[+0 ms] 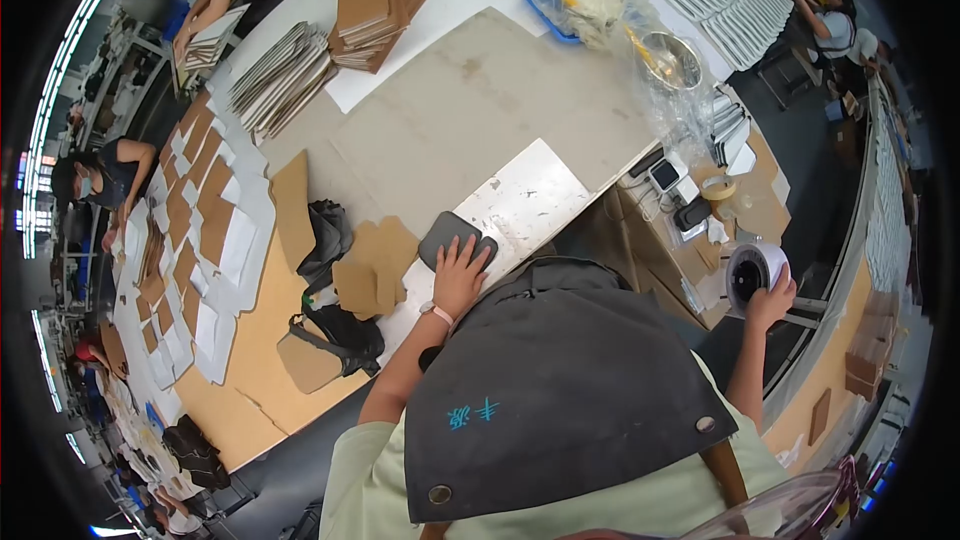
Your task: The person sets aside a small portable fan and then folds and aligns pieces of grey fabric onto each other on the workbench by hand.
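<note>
My left hand (459, 275), with a pale band at the wrist, lies with fingers spread on a dark grey, round-cornered flat piece (440, 232). That piece rests on a scuffed white board (535, 185) at the table edge. Out to the right, my right hand (770, 302) grips the side of a white cylindrical roll (774, 258) with a dark hollow centre. Some of its fingers are hidden behind the roll. Left of my left hand lie brown cardboard pieces (368, 278) and crumpled black material (325, 240).
Stacked brown boards (365, 5) and pale sheets (283, 80) stand on the far table. Plastic bags with a metal bowl (672, 62) lie at its right. A side stand holds a tape roll (718, 187) and a small white device (665, 176). Other people work around.
</note>
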The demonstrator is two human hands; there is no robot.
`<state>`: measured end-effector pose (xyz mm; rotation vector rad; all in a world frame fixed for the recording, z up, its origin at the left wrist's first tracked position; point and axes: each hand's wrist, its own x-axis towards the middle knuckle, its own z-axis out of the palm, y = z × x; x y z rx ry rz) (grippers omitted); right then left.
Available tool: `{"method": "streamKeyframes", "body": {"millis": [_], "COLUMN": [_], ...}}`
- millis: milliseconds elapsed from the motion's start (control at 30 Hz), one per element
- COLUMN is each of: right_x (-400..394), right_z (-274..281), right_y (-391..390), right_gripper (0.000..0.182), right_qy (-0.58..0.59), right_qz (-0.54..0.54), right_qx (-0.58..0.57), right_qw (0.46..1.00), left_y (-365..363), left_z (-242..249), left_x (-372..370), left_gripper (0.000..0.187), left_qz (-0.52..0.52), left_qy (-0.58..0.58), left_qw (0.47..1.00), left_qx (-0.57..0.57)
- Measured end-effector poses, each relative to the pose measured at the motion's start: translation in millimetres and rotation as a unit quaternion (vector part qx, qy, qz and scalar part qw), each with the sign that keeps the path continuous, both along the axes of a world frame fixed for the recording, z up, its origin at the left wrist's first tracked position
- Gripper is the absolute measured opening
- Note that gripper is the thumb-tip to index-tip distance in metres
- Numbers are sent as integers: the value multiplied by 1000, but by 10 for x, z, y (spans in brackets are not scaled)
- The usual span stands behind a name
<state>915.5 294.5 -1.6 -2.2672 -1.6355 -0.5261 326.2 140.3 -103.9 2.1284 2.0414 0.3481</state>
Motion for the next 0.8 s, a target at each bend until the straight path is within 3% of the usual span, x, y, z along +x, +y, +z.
{"method": "streamKeyframes", "body": {"millis": [100, 200, 367, 533, 633, 733, 800], "right_x": [-74, 32, 187, -494, -731, -1390, -1726], "right_z": [-220, -395, -422, 211, 139, 398, 472], "right_y": [58, 71, 91, 133, 383, 488, 575], "right_gripper": [75, 78, 84, 84, 82, 78, 76], "right_qy": [24, 28, 55, 1, -35, 106, 190], "right_qz": [-43, -63, -3, -4, 125, 226, 344], "right_qx": [-104, -65, -95, -130, -30, -81, -79], "right_qw": [993, 996, 994, 991, 991, 965, 916], "left_y": [-9, -20, -73, -114, -117, -214, -270], "left_z": [-18, -74, -259, -450, -202, 216, 435], "left_x": [53, 81, 93, 47, -29, -131, -201], "left_gripper": [51, 52, 64, 71, 64, 50, 42], "left_qz": [1, -3, 2, -3, 23, 81, 123], "left_qy": [10, 55, 73, 114, 26, -13, -78], "left_qw": [1000, 998, 997, 992, 998, 995, 987], "left_qx": [-15, -2, 9, 62, 59, 60, 63]}}
